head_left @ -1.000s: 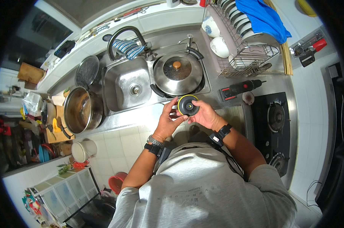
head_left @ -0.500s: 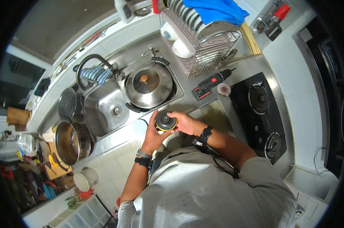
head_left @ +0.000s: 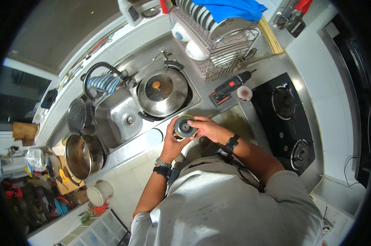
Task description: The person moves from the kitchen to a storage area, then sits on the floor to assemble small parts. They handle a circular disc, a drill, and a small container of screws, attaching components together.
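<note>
My left hand (head_left: 172, 141) cups a round black sanding backing pad (head_left: 185, 126) with a yellow rim from its left and underside. From the right, my right hand (head_left: 210, 130) grips the same pad, its thumb lying on the dark face close to the metal hub. The pad is held in front of my body, near the counter's front edge. A pale round disc (head_left: 154, 137) lies on that edge, just left of my left hand. Farther back on the right, a black and red cordless drill (head_left: 230, 87) with a bit fitted rests on the counter.
A lidded steel pot (head_left: 163, 92) stands in the right sink basin, beside the left basin (head_left: 119, 119) and black faucet. A small round white dish (head_left: 244, 93) sits between drill and gas stove (head_left: 283, 119). Behind stands a dish rack (head_left: 230, 49); a large pot (head_left: 83, 156) is at left.
The pad has turned slightly in my hands, its hub face showing more squarely. My right thumb has shifted on it. The whole view has moved a little; the pale disc shows more fully.
</note>
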Motion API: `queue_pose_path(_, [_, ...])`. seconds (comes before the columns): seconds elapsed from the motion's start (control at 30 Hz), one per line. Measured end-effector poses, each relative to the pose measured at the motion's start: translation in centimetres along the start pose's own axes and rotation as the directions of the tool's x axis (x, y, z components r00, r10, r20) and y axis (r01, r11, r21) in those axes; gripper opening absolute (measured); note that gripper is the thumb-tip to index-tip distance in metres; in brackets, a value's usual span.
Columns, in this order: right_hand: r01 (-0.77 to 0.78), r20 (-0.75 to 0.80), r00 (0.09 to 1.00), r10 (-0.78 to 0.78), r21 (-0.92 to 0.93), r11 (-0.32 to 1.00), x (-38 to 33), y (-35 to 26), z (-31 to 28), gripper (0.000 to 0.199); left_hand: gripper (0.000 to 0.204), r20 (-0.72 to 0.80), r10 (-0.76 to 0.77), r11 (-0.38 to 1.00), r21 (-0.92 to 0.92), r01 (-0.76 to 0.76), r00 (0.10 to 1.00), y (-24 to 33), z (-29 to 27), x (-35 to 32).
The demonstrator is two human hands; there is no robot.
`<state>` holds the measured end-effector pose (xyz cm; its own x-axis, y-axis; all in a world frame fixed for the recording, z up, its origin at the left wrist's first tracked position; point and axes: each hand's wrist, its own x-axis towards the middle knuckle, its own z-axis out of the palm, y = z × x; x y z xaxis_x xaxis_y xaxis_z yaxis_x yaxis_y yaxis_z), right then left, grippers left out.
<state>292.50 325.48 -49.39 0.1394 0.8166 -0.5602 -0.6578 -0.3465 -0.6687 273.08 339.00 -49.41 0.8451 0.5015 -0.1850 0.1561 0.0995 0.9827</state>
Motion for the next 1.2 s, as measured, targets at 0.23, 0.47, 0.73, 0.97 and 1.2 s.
queue_pose_path(0.23, [0.017, 0.028, 0.999, -0.016, -0.040, 0.999, 0.3, -0.5, -0.3, 0.043, 0.115, -0.034, 0.037, 0.997, 0.069, -0.035, 0.999, 0.1, 0.0, 0.5])
queue_pose_path(0.47, [-0.022, 0.024, 0.999, 0.023, -0.020, 1.000, 0.9, -0.2, -0.5, 0.045, 0.116, -0.053, 0.016, 0.999, 0.045, -0.014, 0.998, 0.4, 0.1, 0.3])
queue_pose_path(0.73, [-0.040, 0.022, 0.999, 0.040, 0.015, 0.999, 0.9, -0.1, -0.8, 0.045, 0.112, -0.055, -0.031, 0.994, 0.106, 0.037, 0.998, 0.2, 0.2, 0.4])
queue_pose_path(0.97, [-0.058, 0.014, 0.998, 0.058, 0.001, 0.998, 1.1, -0.2, -1.0, 0.046, 0.112, -0.053, -0.071, 0.993, 0.087, 0.075, 0.996, 0.7, 0.3, 0.6])
queue_pose_path(1.2, [-0.042, 0.001, 0.999, 0.042, -0.060, 0.997, 1.0, -0.8, -1.5, 0.043, 0.116, -0.036, -0.029, 0.999, 0.043, 0.030, 0.999, 0.4, 0.5, 1.4])
